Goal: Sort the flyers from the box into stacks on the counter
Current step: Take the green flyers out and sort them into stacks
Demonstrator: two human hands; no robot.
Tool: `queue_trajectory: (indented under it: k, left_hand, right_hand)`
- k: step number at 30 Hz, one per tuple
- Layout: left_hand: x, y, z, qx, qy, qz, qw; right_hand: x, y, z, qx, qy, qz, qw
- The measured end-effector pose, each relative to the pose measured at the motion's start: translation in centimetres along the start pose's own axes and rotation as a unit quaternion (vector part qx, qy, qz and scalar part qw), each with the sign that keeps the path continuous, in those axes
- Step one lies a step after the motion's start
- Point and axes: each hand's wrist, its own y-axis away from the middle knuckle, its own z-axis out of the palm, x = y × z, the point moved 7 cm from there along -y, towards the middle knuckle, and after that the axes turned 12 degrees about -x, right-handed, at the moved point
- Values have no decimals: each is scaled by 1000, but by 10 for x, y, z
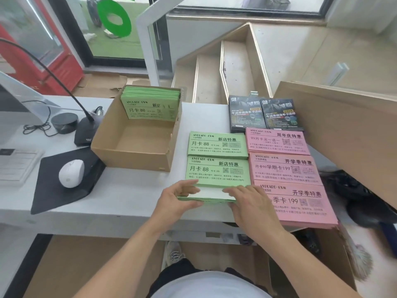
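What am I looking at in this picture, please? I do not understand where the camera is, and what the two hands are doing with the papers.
There is no machine here. A person wears one camera on the head, so you look down at their own arms. The left hand and the right hand hold a green stack between them near the front edge of the white counter; each grip is on one end of it. Behind it lie two more green flyer stacks, and to the right three pink stacks. Further back are two dark flyer stacks. The cardboard box on the left has green flyers leaning at its far end. A white mouse sits on a dark pad.
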Motion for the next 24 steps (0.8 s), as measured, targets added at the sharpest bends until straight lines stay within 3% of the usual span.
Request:
queue_trajectory:
  k: [5, 8, 11, 12, 14, 16, 21, 24]
  left_hand:
    - [-4, -8, 6, -13, 9, -10, 1000]
    - [7, -11, 10, -4, -5, 10, 1000]
    - [25, -4, -1, 30, 26, 45, 998]
    - [32, 1, -4, 40, 47, 63, 996]
    - [50, 10, -2, 49, 95, 111, 988]
    - [71, 19, 4, 60, 143, 158, 975]
    - [100, 22, 16, 46, 160, 188, 968]
    - [99, 23, 15, 50, 144, 186, 971]
  right_hand:
    - [-31, -22, 8, -61, -11, -63, 996]
    - [-35, -30, 12, -72, 12, -53, 996]
    - [-20, -26, -1, -22, -117, -16, 993]
    - [-15, -23, -6, -13, -222, -12, 975]
    - [-14, -18, -12, -9, -452, -23, 892]
    - [-17, -18, -14, -3, -573, -28, 819]
    - [-24, -25, -3, 25, -663, -36, 747]
    - [-26, -25, 0, 25, -668, -43, 743]
